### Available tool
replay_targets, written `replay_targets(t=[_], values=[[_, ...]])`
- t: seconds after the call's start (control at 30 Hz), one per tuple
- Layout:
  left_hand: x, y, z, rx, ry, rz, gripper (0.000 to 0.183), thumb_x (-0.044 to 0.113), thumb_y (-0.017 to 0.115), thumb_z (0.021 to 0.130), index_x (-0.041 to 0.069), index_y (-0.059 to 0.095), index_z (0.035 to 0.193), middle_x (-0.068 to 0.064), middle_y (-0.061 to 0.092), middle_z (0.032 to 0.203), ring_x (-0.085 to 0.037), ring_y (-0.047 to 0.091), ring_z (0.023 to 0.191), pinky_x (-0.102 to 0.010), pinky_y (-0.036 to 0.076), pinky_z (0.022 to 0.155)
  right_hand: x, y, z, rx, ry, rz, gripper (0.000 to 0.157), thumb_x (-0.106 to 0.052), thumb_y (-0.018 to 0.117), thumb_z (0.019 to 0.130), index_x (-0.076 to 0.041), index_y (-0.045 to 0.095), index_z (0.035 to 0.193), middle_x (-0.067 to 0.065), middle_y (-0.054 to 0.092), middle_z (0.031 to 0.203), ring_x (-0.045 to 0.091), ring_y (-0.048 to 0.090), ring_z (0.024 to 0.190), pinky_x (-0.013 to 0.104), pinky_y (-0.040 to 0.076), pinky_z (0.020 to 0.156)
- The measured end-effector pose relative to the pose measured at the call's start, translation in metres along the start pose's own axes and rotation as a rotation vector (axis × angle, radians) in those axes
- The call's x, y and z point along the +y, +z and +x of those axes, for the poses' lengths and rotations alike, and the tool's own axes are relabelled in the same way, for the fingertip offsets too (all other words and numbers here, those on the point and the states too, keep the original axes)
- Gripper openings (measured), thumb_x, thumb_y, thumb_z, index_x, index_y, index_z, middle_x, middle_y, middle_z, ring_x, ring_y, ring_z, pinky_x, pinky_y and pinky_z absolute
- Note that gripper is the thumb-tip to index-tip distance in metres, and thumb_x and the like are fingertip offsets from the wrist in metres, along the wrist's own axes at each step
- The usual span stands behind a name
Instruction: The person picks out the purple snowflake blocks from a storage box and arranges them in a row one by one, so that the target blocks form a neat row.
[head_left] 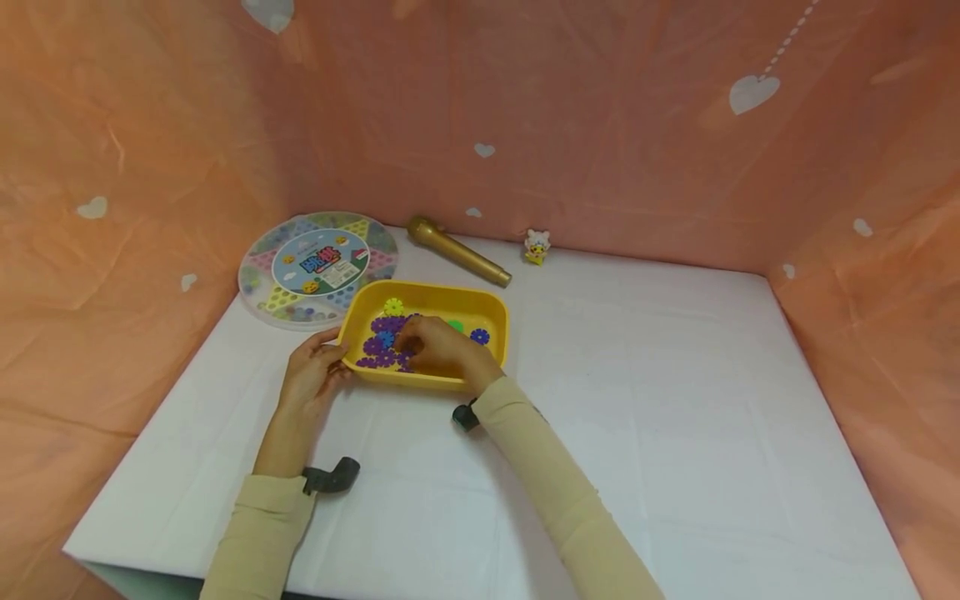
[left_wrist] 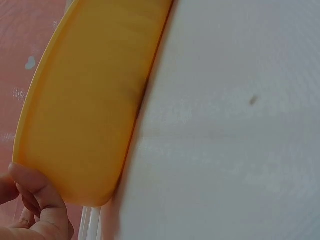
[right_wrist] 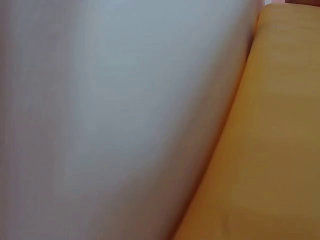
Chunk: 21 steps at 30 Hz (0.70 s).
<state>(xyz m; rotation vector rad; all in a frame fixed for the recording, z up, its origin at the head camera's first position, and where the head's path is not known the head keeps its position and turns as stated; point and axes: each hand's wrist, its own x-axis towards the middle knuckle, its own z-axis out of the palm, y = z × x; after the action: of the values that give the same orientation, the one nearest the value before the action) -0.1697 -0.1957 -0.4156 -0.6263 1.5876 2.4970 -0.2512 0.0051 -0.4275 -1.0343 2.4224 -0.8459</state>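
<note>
My left hand (head_left: 307, 371) pinches the left front corner of a yellow plastic basin (head_left: 420, 381), thumb at the rim. In the left wrist view its fingers (left_wrist: 47, 192) meet the basin's edge. My right hand (head_left: 442, 346) reaches down inside the basin with bent fingers, over a cluster of purple snowflake discs (head_left: 387, 325). Its fingertips are partly hidden, and I cannot tell whether they hold a disc. Around them lie a light blue disc (head_left: 386, 339), a yellow-green disc (head_left: 393, 307), a green disc (head_left: 455, 325) and a dark blue disc (head_left: 480, 336).
Behind the basin to the left lies a round Chinese checkers set (head_left: 321, 262), close against its rim. A gold toy microphone (head_left: 459, 252) and a small white-and-yellow figurine (head_left: 537, 247) are at the back. Pink cloth (head_left: 600, 150) with hearts encloses the white table (head_left: 675, 417).
</note>
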Motion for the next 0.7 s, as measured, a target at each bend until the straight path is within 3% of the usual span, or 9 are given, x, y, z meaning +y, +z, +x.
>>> replay_targets(t=[0.3,0.7], values=[[0.0009,0.0011,-0.0015,0.012,-0.014,-0.011,0.028,-0.001,0.054,0.091,0.008,0.050,0.117,-0.003,0.057,0.075,-0.013,0.052,0.053,-0.021,0.049,0.052,0.0016,-0.0018,0.0003,-0.016,-0.017,-0.065,0.027,-0.012,0.067,0.086,-0.008,0.067,0.112,0.003,0.061,0.108,0.012,0.054,0.096,0.017,0.044,0.087],[-0.0003,0.0010,-0.0033,0.004,0.006,-0.007,0.023,-0.001,0.053,0.091,0.010,0.053,0.112,-0.001,0.056,0.071,-0.012,0.051,0.054,-0.021,0.048,0.051,0.0014,-0.0020,0.0005,-0.004,-0.025,-0.138,0.026,-0.011,0.068,0.085,-0.006,0.066,0.110,0.006,0.060,0.107,0.014,0.054,0.096,0.019,0.044,0.089]])
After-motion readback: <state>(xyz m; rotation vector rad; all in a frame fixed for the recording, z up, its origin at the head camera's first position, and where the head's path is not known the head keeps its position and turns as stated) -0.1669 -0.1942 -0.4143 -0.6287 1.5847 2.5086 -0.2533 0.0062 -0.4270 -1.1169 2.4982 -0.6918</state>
